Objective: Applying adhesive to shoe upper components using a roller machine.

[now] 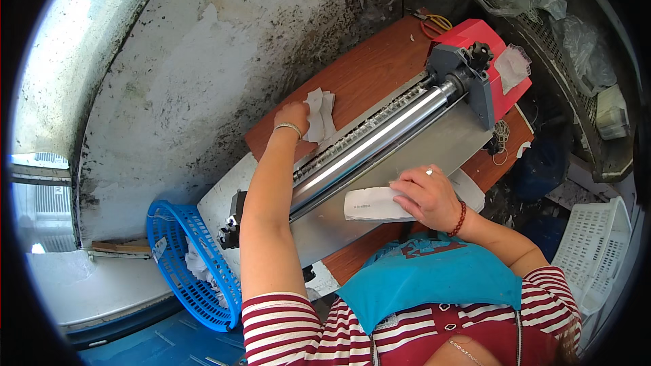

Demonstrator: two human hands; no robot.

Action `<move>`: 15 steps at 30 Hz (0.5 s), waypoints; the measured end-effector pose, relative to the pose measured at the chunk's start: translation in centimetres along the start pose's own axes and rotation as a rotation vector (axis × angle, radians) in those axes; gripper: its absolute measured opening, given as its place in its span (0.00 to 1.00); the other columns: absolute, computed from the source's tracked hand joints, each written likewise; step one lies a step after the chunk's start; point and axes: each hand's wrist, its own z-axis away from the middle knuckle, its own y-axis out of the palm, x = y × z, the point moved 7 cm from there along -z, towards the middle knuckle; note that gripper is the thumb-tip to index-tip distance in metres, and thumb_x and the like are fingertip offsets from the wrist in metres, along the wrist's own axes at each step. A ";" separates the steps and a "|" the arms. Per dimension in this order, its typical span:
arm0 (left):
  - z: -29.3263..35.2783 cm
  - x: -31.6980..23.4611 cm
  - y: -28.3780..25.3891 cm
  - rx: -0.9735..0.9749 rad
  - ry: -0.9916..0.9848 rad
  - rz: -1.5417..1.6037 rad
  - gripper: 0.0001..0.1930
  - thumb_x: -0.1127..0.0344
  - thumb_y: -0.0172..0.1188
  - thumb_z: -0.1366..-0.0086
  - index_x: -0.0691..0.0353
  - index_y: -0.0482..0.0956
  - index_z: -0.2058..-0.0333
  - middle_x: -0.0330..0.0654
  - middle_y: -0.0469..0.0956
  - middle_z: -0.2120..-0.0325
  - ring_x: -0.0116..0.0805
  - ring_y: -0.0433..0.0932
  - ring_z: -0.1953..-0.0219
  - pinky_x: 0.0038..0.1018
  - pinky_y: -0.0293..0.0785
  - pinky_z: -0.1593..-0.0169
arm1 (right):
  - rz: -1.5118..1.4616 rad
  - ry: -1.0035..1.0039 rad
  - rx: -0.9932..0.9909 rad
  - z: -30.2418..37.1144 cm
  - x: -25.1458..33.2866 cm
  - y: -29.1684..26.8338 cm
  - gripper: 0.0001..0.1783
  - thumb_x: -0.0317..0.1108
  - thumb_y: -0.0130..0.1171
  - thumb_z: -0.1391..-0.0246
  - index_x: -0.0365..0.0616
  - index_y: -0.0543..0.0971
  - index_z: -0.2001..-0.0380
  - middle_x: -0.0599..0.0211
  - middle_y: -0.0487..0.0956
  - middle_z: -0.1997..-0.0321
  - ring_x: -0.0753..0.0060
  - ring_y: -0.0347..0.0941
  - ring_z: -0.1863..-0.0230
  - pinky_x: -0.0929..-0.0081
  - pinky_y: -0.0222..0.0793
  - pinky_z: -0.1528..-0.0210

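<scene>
Right hand (428,196) grips a flat white oblong piece (373,205) jutting left of its fingers, likely light, best edge-held; left hand (291,119): grip unclear

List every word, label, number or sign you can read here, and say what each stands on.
White piece under the right hand: one short line of small dark print; its wording is not copied here.
Blue basket: a pale tag on its side, too small to read.
Teal apron: a dark emblem at the front, no legible wording.
</scene>
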 end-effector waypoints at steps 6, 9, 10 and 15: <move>-0.3 -0.6 4.4 0.417 -0.025 0.100 0.25 0.63 0.61 0.46 0.54 0.74 0.46 0.48 0.71 0.45 0.45 0.70 0.43 0.35 0.66 0.40 | -0.141 0.051 -0.012 -0.6 -0.5 0.1 0.08 0.28 0.66 0.57 0.47 0.77 0.71 0.69 0.73 0.66 0.65 0.70 0.67 0.69 0.62 0.62; -0.4 -1.1 2.9 0.353 -0.027 0.140 0.24 0.63 0.61 0.45 0.57 0.75 0.47 0.49 0.72 0.47 0.45 0.72 0.45 0.35 0.67 0.41 | -0.101 0.011 -0.036 -1.3 -0.1 -0.3 0.08 0.27 0.66 0.59 0.47 0.76 0.73 0.68 0.72 0.68 0.62 0.69 0.67 0.67 0.63 0.63; -0.2 -1.5 2.5 0.307 -0.026 0.164 0.24 0.63 0.60 0.45 0.57 0.75 0.48 0.50 0.74 0.48 0.45 0.74 0.47 0.35 0.69 0.43 | -0.185 0.031 -0.043 -1.2 0.0 -0.6 0.07 0.26 0.65 0.56 0.46 0.77 0.72 0.70 0.73 0.68 0.66 0.70 0.68 0.70 0.64 0.64; 0.8 -3.6 -0.6 0.262 0.064 0.481 0.17 0.61 0.58 0.42 0.61 0.79 0.55 0.45 0.80 0.63 0.35 0.79 0.61 0.30 0.75 0.57 | -0.882 0.674 0.160 0.7 -5.7 -0.2 0.04 0.28 0.59 0.46 0.38 0.76 0.68 0.75 0.77 0.73 0.91 0.70 0.73 0.89 0.65 0.73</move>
